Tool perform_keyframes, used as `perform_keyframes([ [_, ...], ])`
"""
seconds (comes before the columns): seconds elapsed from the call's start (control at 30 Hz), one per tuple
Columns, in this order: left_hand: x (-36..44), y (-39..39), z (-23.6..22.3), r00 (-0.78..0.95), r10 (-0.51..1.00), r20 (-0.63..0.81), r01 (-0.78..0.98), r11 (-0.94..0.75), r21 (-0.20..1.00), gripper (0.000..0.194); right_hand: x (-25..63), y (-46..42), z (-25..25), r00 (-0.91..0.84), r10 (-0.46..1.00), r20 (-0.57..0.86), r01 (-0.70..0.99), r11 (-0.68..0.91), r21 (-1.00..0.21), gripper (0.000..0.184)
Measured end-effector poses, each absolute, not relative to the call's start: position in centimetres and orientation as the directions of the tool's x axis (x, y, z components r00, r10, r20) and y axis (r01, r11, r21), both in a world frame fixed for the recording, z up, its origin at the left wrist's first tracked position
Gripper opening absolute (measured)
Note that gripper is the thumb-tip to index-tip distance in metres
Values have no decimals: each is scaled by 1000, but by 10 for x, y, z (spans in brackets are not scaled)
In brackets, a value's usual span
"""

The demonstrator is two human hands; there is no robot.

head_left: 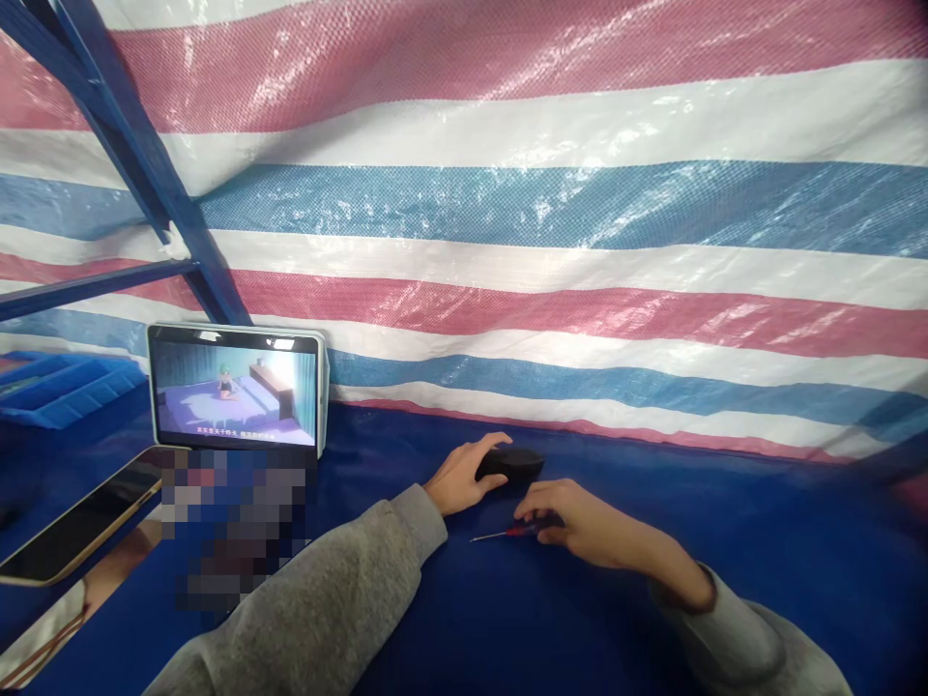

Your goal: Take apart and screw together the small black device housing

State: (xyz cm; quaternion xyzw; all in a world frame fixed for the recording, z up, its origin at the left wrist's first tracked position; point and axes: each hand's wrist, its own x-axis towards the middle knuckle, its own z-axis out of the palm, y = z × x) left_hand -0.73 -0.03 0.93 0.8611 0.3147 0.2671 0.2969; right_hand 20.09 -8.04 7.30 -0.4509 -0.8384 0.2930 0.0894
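Observation:
My left hand (464, 476) is closed around the near end of a black object (516, 464), rounded like a computer mouse, which rests on the blue table. Its thumb lies along the near side and the fingers reach over the far side. Just to the right, my right hand (572, 522) grips a small screwdriver (518, 531) with a red and dark handle. The thin metal shaft points left, low over the table, below the black object and apart from it. My palm and fingers hide part of the handle.
At the left a tablet (236, 387) stands upright, playing a cartoon. A phone (87, 517) is in front of it, with another person's arm (120, 561) beneath. Blue plastic trays (69, 387) lie farther left. A blue metal frame (137, 145) and a striped tarpaulin (551, 203) rise behind the table (507, 619).

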Motion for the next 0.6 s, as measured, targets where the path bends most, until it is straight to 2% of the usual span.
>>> perform_keyframes([
  [0.13, -7, 1, 12, 655, 703, 277, 406, -637, 655, 33, 194, -85, 60, -575, 815, -71, 727, 470, -500, 34],
  [0.3, -7, 3, 15, 633, 720, 286, 434, -636, 638, 34, 192, -85, 53, -564, 825, -26, 747, 497, -442, 27],
  [0.4, -6, 3, 16, 631, 729, 267, 462, -629, 626, 34, 194, -79, 47, -501, 848, 173, 754, 526, -393, 23],
  [0.5, -5, 4, 13, 642, 724, 253, 484, -639, 598, 36, 199, -72, 34, -349, 847, 401, 815, 486, -317, 38],
  [0.57, -4, 5, 11, 651, 716, 253, 492, -652, 578, 38, 202, -68, 23, -324, 854, 407, 829, 464, -312, 50],
  [0.6, -4, 6, 9, 655, 711, 255, 494, -659, 568, 38, 202, -67, 18, -320, 864, 388, 829, 454, -327, 50],
])
